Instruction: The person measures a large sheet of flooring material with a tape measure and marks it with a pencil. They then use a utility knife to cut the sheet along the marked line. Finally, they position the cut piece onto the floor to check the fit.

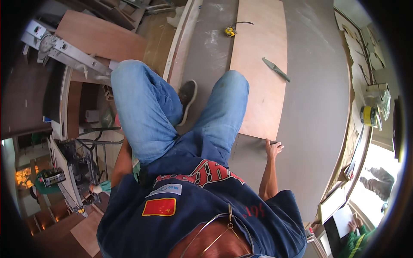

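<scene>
My right hand is at the near right corner of a long, light plywood strip. Its fingers are bent around a small dark thing at the board's end, too small to name. The strip lies lengthwise on a wide grey-brown sheet, beside my bent right knee. On the strip rests a flat, tapered grey-green tool, its exact kind unclear. A yellow tape measure sits at the strip's far left edge. My left forearm reaches down beside my left thigh, where the leg hides the hand.
A metal folding ladder and loose boards stand at the left. Torn paper and a yellow-and-black roll lie along the right edge. Other people are at work at the lower left and lower right.
</scene>
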### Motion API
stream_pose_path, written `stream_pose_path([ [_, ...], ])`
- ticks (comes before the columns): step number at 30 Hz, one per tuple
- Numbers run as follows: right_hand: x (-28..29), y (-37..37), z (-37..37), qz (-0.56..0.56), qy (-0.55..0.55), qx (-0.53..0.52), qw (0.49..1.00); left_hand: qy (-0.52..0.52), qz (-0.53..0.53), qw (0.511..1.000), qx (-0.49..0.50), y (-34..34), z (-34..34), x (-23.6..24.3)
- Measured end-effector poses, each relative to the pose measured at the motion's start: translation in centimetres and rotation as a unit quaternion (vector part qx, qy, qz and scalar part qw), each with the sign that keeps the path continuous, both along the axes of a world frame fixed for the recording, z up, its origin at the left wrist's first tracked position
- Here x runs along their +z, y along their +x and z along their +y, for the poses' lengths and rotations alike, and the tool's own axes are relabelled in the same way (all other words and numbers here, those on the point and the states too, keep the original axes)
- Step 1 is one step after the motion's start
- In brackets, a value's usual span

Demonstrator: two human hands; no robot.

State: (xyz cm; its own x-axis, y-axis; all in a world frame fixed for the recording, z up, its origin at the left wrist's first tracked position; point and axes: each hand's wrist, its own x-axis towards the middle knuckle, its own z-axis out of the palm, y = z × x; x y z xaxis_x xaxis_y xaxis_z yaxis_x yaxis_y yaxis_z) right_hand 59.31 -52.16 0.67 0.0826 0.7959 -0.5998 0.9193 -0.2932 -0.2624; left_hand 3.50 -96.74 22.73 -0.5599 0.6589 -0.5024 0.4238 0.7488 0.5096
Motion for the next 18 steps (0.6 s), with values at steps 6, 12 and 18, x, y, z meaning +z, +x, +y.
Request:
stream_pose_path([
  [6, 1.0, 0.3, -0.3, 0.015, 0.003, 0.014, 1.0, -0.003, 0.022, 0.999, 0.038, -1.6, -2.5, 0.8],
  [12, -0.2, 1.2, -1.4, 0.011, 0.044, 0.039, 0.998, 0.003, 0.059, 0.997, 0.056, -6.3, -1.5, 3.4],
  [18, -0.6, 0.8, -2.4, 0.031, 0.09, 0.024, 0.995, -0.009, 0.13, 0.986, 0.107, -13.9, 3.5, 7.7],
])
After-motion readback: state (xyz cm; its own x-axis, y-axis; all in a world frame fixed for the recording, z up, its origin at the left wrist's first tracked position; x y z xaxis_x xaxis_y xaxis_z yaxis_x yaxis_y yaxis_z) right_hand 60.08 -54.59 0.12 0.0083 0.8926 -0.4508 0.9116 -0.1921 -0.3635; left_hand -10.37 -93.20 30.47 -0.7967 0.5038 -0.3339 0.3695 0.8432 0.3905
